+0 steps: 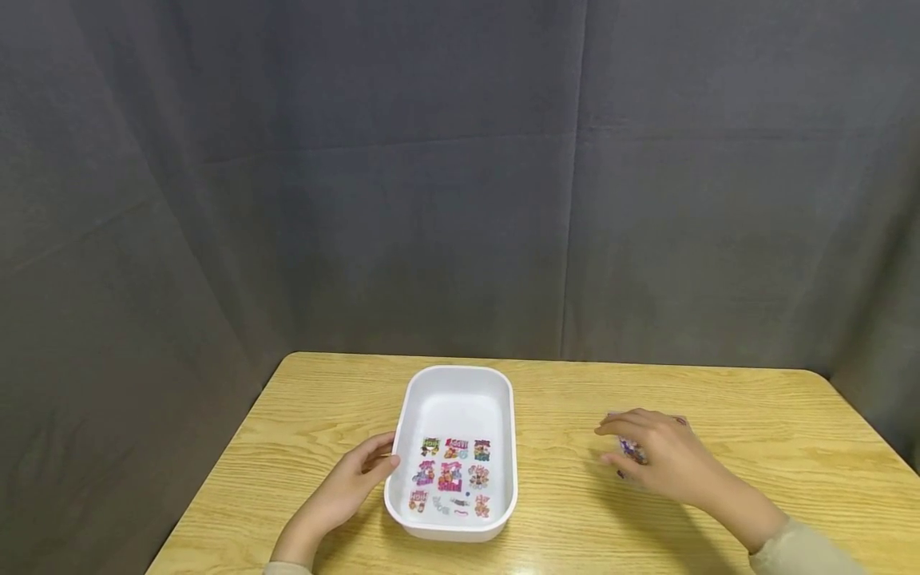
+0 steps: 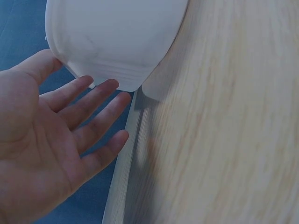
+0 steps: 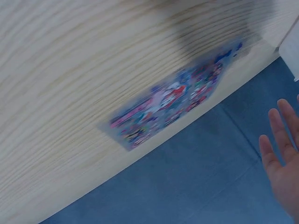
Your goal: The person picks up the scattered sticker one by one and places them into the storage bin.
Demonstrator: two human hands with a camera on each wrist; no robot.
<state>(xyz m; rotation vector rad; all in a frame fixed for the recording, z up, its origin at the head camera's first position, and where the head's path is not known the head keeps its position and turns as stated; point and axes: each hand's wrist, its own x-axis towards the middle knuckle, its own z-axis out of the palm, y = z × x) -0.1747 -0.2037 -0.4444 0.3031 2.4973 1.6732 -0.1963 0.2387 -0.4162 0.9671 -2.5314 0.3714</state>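
A white rectangular tub (image 1: 456,411) with rounded corners stands on the table. Inside its near half lies a sheet of colourful cartoon stickers (image 1: 450,474). My left hand (image 1: 345,487) is at the tub's left wall, thumb by the rim; in the left wrist view its fingers are spread and loosely extended beside the tub's outer wall. To the right, my right hand (image 1: 664,455) hovers over another colourful printed sheet (image 3: 173,98), covering much of it in the head view. Its fingers are relaxed and apart from that sheet in the right wrist view.
The wooden table (image 1: 561,511) has light grain and rounded far corners. Grey curtains (image 1: 431,200) hang behind it and along the left and right sides. Between the tub and the right-hand sheet lies a stretch of tabletop.
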